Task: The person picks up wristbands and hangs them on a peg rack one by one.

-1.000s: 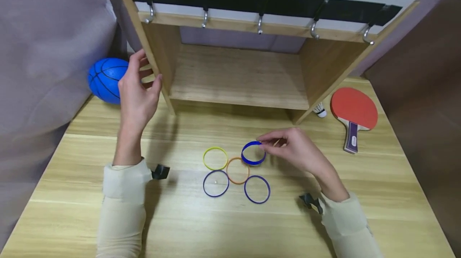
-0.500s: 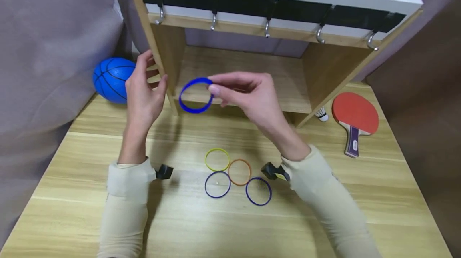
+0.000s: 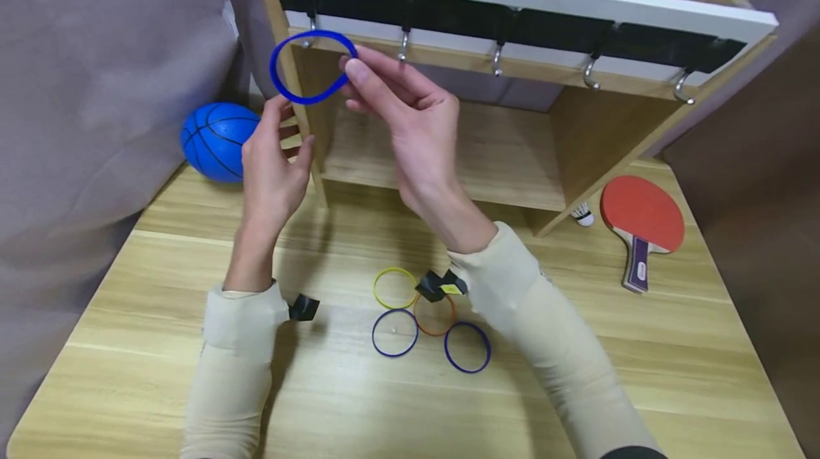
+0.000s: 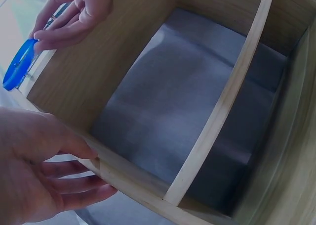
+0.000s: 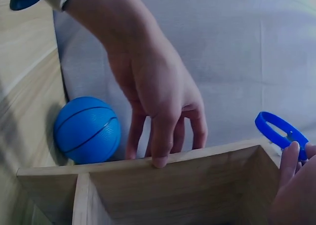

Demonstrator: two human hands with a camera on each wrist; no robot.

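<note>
My right hand (image 3: 423,124) pinches a blue wristband (image 3: 307,100) between thumb and fingertips, raised before the upper left of a wooden rack (image 3: 448,153). In the head view the band's loop overlaps the leftmost metal hook (image 3: 312,23), and it looks slightly twisted. My left hand (image 3: 275,167) grips the rack's left side panel; in the left wrist view the thumb lies on its edge and the fingers reach outside. On the table lie a yellow band (image 3: 395,268), an orange band (image 3: 435,335) partly hidden by the right wrist camera, and two dark blue bands (image 3: 395,356) (image 3: 468,372).
Several more hooks (image 3: 497,60) line the rack's front to the right. A blue ball (image 3: 218,142) with black lines sits left of the rack. To the right lie a red table tennis bat (image 3: 643,213) and a shuttlecock (image 3: 583,214). Grey curtains (image 3: 115,89) surround the table.
My right hand has lifted the blue wristband off the table and carried it up and left to the leftmost hook. The left hand keeps its grip on the panel; the head view has shifted slightly.
</note>
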